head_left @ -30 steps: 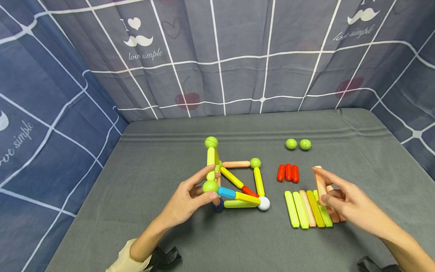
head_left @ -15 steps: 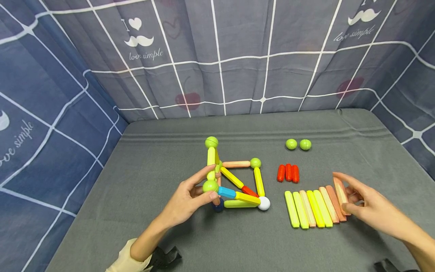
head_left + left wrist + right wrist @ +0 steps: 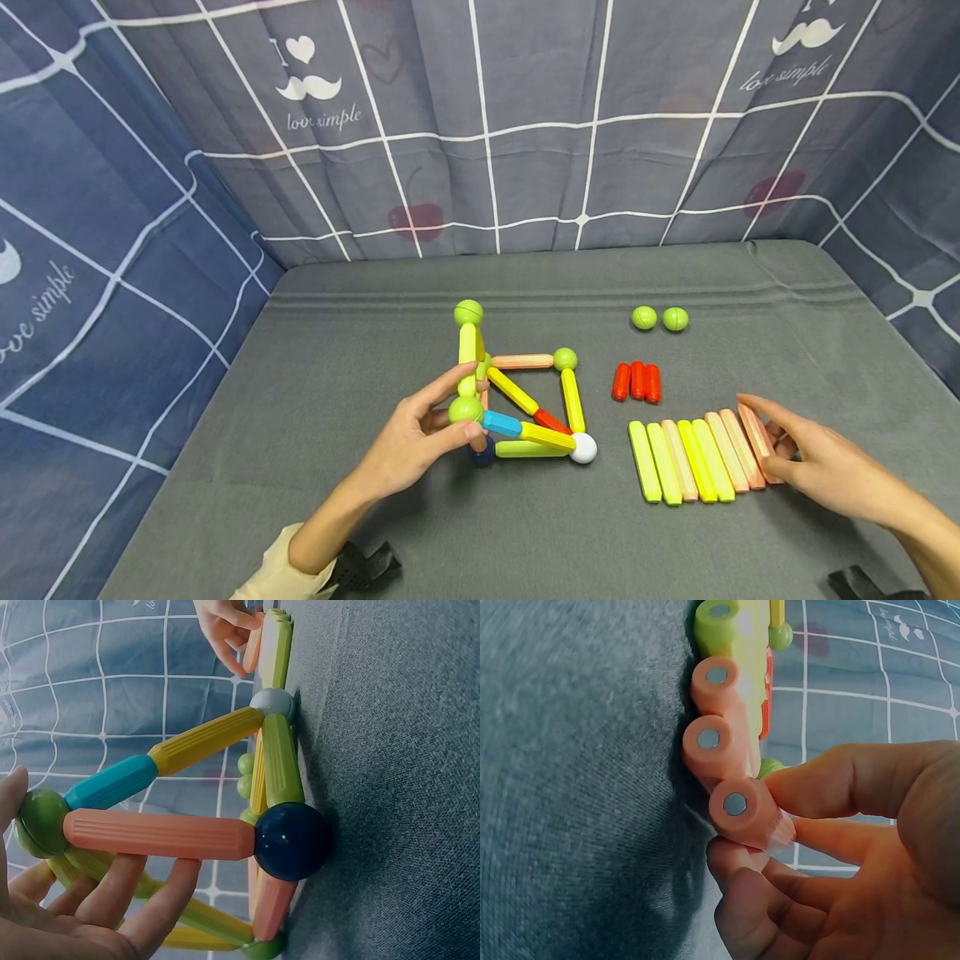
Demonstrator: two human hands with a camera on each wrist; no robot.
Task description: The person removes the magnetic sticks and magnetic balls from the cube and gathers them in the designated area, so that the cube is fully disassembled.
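Observation:
My left hand [image 3: 408, 442] holds a frame of magnetic rods and balls at its near left corner. Thumb and fingers are around a green ball [image 3: 466, 409] and the upright salmon rod [image 3: 157, 834] beneath it. That rod stands on a dark blue ball [image 3: 292, 840], low at the cloth. From the green ball, a blue rod [image 3: 501, 424] and a yellow rod slope down to a white ball [image 3: 582, 448]. With thumb and fingers my right hand [image 3: 832, 458] pinches a salmon magnetic rod [image 3: 754, 814] at the right end of a row of yellow, green and salmon rods [image 3: 705, 458].
Behind the row lie several short red rods [image 3: 637, 382]. Two loose green balls [image 3: 660, 318] sit farther back. A grey cloth [image 3: 337, 333] covers the table, and a checked curtain [image 3: 525, 167] hangs along the back and sides.
My right hand has moved right and down with the salmon rod, from above the row to its right end. My left hand and the frame have stayed put.

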